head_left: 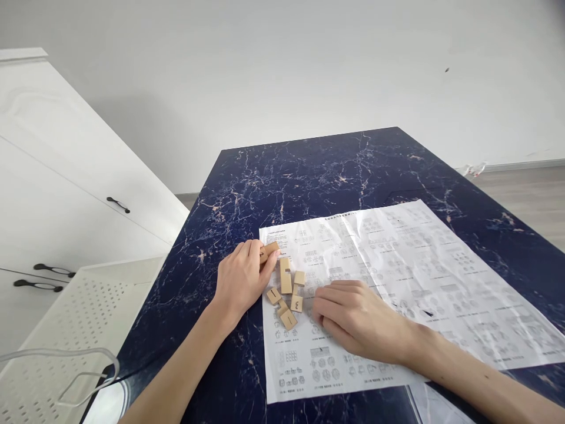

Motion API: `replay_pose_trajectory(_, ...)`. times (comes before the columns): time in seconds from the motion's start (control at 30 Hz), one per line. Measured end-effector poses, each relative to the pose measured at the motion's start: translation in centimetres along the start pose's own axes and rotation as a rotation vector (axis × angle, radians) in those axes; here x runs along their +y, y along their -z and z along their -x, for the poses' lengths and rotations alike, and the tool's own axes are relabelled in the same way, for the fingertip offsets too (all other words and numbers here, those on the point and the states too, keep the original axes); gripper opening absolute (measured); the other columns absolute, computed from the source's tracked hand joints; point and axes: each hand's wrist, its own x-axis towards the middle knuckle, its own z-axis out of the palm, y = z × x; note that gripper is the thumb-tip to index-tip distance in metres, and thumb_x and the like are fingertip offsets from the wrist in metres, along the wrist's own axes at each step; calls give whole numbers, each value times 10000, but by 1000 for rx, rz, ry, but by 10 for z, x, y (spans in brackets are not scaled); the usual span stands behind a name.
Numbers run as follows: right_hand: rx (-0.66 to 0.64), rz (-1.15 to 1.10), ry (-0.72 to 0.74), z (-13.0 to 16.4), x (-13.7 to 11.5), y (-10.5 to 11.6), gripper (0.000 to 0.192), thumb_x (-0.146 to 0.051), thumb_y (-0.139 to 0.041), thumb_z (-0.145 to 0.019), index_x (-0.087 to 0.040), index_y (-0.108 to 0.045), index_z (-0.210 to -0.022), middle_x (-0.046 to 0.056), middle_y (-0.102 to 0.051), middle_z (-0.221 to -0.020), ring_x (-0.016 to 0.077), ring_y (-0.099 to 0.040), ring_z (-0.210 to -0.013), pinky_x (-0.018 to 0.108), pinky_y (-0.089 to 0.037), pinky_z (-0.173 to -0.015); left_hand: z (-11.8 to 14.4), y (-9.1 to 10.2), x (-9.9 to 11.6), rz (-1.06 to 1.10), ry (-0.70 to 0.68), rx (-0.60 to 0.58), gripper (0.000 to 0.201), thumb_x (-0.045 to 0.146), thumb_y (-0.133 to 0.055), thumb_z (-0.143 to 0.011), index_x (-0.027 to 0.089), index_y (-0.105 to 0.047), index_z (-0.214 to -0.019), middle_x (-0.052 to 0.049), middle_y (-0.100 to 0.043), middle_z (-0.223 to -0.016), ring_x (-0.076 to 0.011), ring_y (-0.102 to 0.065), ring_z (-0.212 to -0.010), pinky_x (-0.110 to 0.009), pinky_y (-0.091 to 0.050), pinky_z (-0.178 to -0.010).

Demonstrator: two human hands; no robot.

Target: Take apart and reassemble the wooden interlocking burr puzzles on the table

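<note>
Head view: left hand [241,277] pinches a notched wooden block [268,252] at the creased diagram sheet's [410,277] corner. Right hand [353,318] rests loosely curled, holding nothing, beside four more wooden blocks [286,291] (pale, squared). Dark veined marble table [309,171]; perforated white tray [66,318] on the left.

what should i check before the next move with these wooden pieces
1. Left hand has a grip on one wooden piece at its fingertips: ok.
2. Right hand lies flat on the instruction sheet, holding nothing: ok.
3. Loose wooden pieces lie together on the sheet between the hands, in reach: ok.
4. Sheet lies flat on the marble table: ok, though creased.
5. Diagrams readable from here: cannot tell, print too small.
</note>
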Motion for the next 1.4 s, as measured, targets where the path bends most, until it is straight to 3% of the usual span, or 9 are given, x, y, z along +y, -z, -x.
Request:
replay_pose_trajectory(0.83, 2, -2, 2, -2, -1, 2, 328, -66, -414, -1047, -174, -602, -800, -3, -616, -741, 133, -415, -587, 299, -355, -585, 2, -2, 2, -73, 95, -41, 463, 638, -530, -1048, 225, -502, -840, -45, -648, -901, -198, -635, -694, -295, -360, -511)
replay_pose_trajectory(1.13, 9, 6, -1, -1, -2, 2, 305, -54, -424, -1036, -177, -607, -825, -2, -625, -762, 133, -415, -582, 299, -375, -583, 3, -4, 1, -87, 60, 6, 468, 647, -533, -1046, 225, -508, -846, -49, -680, -878, -201, -654, -688, -304, -396, -524)
replay_pose_trajectory(1.4, 23, 34, 7, 0, 0, 0, 267, -83, -431, -1067, -171, -642, -930, 78, -712, -1085, 130, -567, -634, 291, -447, -569, 2, 0, 2, -82, 93, -15, 430, 623, -588, -1030, 225, -529, -879, -41, -714, -802, -236, -698, -671, -318, -432, -560)
